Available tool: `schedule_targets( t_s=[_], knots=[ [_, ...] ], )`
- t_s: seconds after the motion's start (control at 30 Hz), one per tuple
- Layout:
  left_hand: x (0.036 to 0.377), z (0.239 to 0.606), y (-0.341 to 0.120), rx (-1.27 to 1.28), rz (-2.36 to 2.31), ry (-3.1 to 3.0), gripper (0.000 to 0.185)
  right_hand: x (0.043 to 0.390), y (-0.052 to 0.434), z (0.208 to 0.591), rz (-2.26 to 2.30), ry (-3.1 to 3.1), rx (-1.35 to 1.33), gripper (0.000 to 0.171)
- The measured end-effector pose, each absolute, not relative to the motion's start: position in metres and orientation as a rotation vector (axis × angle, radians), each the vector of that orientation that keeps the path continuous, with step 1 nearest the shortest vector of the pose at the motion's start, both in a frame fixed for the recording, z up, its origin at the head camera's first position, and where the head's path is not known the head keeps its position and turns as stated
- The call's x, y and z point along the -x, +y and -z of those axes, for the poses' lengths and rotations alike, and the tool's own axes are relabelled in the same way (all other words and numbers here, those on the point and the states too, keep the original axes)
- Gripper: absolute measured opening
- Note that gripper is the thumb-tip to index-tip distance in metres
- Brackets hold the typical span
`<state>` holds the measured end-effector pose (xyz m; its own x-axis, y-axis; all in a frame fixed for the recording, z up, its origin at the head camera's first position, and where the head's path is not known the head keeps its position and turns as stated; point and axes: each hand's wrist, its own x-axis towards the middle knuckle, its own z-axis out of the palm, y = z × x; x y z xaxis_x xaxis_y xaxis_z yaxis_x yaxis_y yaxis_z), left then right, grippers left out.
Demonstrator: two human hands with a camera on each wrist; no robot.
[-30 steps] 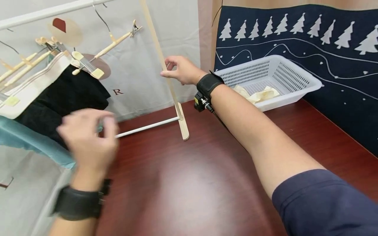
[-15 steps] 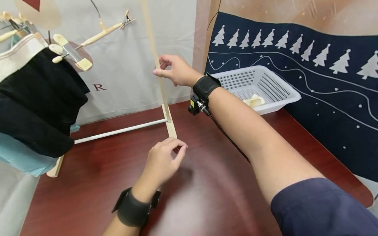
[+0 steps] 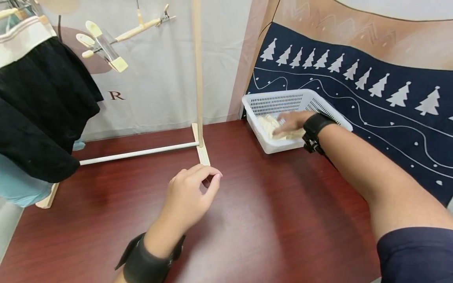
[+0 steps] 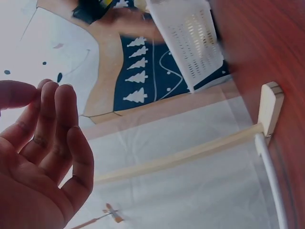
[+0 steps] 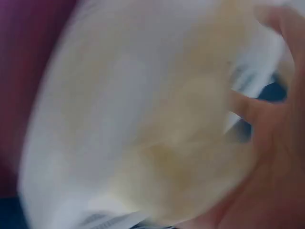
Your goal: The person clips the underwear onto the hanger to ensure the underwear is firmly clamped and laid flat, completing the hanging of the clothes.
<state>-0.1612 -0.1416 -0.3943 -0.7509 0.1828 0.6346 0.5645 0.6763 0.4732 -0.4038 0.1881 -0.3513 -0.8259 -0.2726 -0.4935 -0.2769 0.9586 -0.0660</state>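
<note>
My right hand (image 3: pixel 295 121) is in the white plastic basket (image 3: pixel 348 125), over a crumpled cream cloth (image 3: pixel 267 125). Its fingers are spread; the right wrist view is blurred, so contact with the cloth (image 5: pixel 190 167) cannot be told. My left hand (image 3: pixel 191 192) hovers above the table in front of the rack's wooden foot (image 3: pixel 201 155). Thumb and forefinger meet loosely, and the left wrist view shows nothing held in the hand (image 4: pixel 45 157). On the left hang black shorts (image 3: pixel 42 98) with a pale waistband, and a light blue garment (image 3: pixel 21 184) is partly hidden behind them.
The rack's wooden upright (image 3: pixel 198 70) and low white bar (image 3: pixel 141 153) stand at the back of the dark red table (image 3: pixel 247 220). A clip hanger (image 3: pixel 138 31) with nothing on it hangs left of the upright. Behind the basket is a navy tree-patterned cloth (image 3: pixel 389 114).
My right hand has left the wooden upright and moved right into the basket. The left hand came from beside the shorts to the middle front and then stayed there.
</note>
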Motion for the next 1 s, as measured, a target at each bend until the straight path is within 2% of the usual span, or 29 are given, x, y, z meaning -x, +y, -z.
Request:
schedule_targets(
  t_s=[0.07,0.2,0.37,0.53,0.77,1.0],
  knots=[
    [0.158,0.393,-0.141,0.574,0.903,-2.323,0.006,0.403,0.201,0.362,-0.053,2.508,0.378,0.065],
    [0.153,0.393,-0.143,0.580,0.895,-2.294,0.007,0.406,0.208,0.376,-0.061,2.550,0.467,0.020],
    [0.151,0.392,-0.145,0.571,0.910,-2.263,0.007,0.409,0.207,0.375,-0.015,2.749,0.511,0.018],
    [0.151,0.391,-0.144,0.571,0.930,-2.301,0.007,0.411,0.205,0.356,0.229,3.007,0.401,0.027],
    [0.161,0.392,-0.139,0.558,0.923,-2.358,0.007,0.402,0.191,0.308,1.134,3.046,0.262,0.027],
    [0.180,0.402,-0.140,0.463,1.068,-2.426,0.008,0.365,0.156,0.263,1.976,2.412,0.608,0.037]
  ],
)
